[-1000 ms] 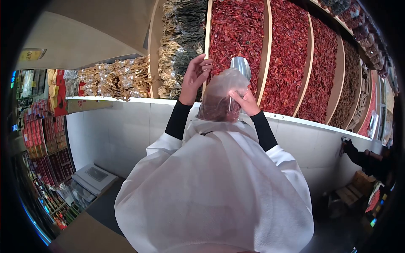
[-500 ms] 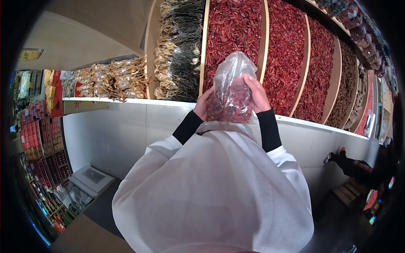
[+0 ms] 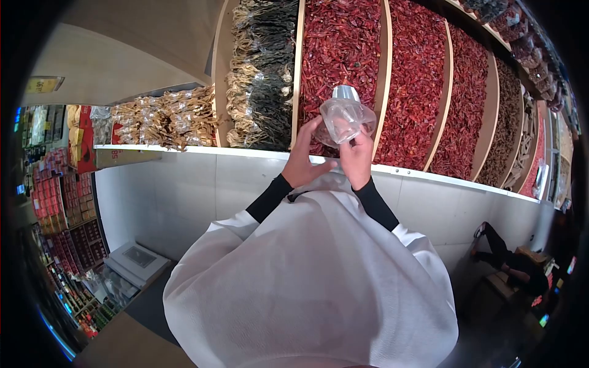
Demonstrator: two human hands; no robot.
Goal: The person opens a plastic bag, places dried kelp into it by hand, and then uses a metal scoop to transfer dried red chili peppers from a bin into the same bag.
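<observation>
A clear plastic bag (image 3: 347,118), bunched and puffed out, is held over the bin of dried red chillies (image 3: 338,46). At the bag's far end is a shiny silver cup-shaped part (image 3: 345,93). My right hand (image 3: 357,156) grips the near end of the bag, fingers closed around the plastic. Along its left side, my left hand (image 3: 302,161) has its fingers apart, the fingertips right at the bag and the thumb stretched out below it. Chillies show behind the bag.
Wooden dividers (image 3: 384,80) separate more bins of red chillies (image 3: 412,92). Left are bundled dark and pale dried goods (image 3: 261,73). A white ledge (image 3: 405,173) runs along the front. A white box (image 3: 138,264) stands lower left. A person in dark clothes (image 3: 512,264) is at right.
The bag, stretched tall between both hands before, is now bunched up smaller and farther forward. My right hand has shifted under it, and my left has spread its fingers.
</observation>
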